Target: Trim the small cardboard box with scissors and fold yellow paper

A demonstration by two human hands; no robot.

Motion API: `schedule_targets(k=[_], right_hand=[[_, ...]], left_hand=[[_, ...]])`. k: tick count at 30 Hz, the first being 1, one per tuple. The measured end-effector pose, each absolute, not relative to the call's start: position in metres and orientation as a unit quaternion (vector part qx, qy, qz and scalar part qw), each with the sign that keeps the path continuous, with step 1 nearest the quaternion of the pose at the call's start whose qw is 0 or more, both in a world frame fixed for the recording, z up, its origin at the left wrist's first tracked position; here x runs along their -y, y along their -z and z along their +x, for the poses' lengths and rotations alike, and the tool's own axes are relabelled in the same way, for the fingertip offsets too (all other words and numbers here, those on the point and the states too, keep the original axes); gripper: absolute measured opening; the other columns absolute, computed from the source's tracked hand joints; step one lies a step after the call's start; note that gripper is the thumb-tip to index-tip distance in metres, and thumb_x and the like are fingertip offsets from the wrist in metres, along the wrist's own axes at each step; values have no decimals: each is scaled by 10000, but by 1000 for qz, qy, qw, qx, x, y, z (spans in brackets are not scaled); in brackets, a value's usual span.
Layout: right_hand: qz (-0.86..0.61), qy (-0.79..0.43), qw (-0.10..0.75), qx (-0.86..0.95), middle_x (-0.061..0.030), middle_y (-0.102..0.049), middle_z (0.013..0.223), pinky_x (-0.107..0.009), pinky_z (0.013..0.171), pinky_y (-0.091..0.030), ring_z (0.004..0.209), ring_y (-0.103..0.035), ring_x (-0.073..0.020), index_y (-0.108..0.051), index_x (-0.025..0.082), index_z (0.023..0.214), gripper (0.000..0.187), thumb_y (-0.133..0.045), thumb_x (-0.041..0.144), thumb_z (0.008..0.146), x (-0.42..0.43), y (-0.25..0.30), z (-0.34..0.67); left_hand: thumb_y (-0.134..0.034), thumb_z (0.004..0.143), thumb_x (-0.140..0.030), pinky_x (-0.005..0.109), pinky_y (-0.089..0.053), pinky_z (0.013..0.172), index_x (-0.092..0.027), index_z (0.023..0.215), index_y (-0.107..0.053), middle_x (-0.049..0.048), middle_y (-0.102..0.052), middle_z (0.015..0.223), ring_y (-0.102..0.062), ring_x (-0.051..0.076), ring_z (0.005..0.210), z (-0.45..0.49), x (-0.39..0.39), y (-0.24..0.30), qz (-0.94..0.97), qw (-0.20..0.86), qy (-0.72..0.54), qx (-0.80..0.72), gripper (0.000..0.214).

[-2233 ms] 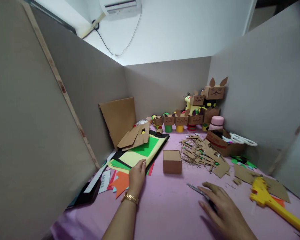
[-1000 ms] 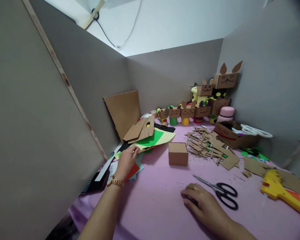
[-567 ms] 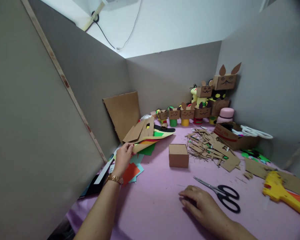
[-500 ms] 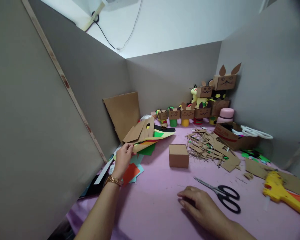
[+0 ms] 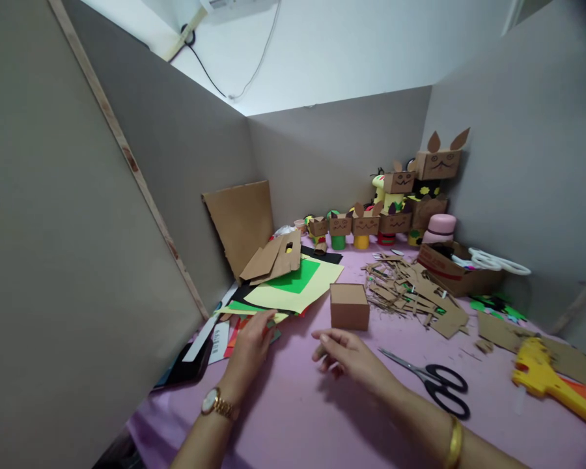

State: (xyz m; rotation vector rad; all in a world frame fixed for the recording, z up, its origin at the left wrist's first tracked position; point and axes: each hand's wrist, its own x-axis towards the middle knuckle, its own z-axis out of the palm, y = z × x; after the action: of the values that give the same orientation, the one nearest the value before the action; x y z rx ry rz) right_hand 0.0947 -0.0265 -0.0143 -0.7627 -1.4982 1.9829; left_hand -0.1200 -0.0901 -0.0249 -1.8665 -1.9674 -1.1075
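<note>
My left hand point(image 5: 254, 340), with a gold watch point(image 5: 217, 402) on its wrist, is at the near edge of a pile of coloured paper point(image 5: 317, 292). Its fingers are bent together on the paper's near corner; which sheets they pinch is partly hidden. Pale yellow and green sheets lie on top, with red and black edges below. My right hand point(image 5: 344, 355) hovers over the table, holding nothing, fingers loosely curled and apart. Just beyond it stands a small brown cardboard box point(image 5: 349, 307). Scissors point(image 5: 427, 378) with black handles lie to its right.
Cardboard pieces point(image 5: 276, 256) rest on the paper pile. Cardboard scraps point(image 5: 410, 290) lie right of the box. A yellow glue gun point(image 5: 542, 371) is at far right, near an open carton point(image 5: 456, 270). Cardboard animal figures point(image 5: 366, 225) line the back. A phone point(image 5: 190, 361) lies left.
My left hand has come nearer and lowered the lifted paper, so the yellow and green sheets now lie spread out. My right hand has risen and moved left toward the box's front.
</note>
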Motion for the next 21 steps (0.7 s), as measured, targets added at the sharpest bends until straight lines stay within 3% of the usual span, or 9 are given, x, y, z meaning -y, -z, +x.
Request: schedule_targets(k=[4,7,12,16,20,21], right_hand=[[-335,-771,276,467,2,-629,657,-154,395,-324,444,-533,-61,-554,154,892,306,-578,452,827,22,6,70],[-369,-763,276,454,18,-605,601,-142,359,-297,379,-504,-54,-505,167,864,301,-497,467,880,16,8,54],[-397,-719,272,502,25,-587,562,-144,331,-260,326,-459,-51,-452,183,799,359,-422,527,895,7,16,36],[-425,-639,261,586,21,-583,561,-171,345,-281,348,-467,-73,-419,197,794,294,-334,439,936,6,25,30],[-439,-475,264,715,21,-587,615,-217,490,-387,557,-573,-139,-480,199,882,132,-530,314,841,9,27,33],[-435,-426,261,749,9,-605,671,-237,558,-409,653,-597,-164,-506,201,927,179,-594,272,789,10,26,34]], left_hand=[[-428,888,-190,330,-532,724,-180,873,-641,79,-720,847,-676,209,793,-118,98,37,-664,149,354,641,214],[-439,894,-177,298,-535,686,-175,863,-639,75,-718,814,-680,195,753,-113,107,37,-686,177,341,618,202],[-438,898,-148,238,-525,624,-191,840,-640,55,-718,775,-679,157,698,-97,130,33,-724,204,327,572,215],[-449,892,-137,217,-512,568,-202,819,-636,40,-707,701,-662,135,615,-79,152,33,-737,220,331,547,211],[-467,877,-124,236,-518,523,-203,914,-628,48,-715,673,-663,150,574,-61,178,41,-744,243,362,507,183],[-464,884,-143,241,-519,513,-211,952,-627,49,-718,679,-661,150,565,-57,186,46,-748,241,365,499,189]])
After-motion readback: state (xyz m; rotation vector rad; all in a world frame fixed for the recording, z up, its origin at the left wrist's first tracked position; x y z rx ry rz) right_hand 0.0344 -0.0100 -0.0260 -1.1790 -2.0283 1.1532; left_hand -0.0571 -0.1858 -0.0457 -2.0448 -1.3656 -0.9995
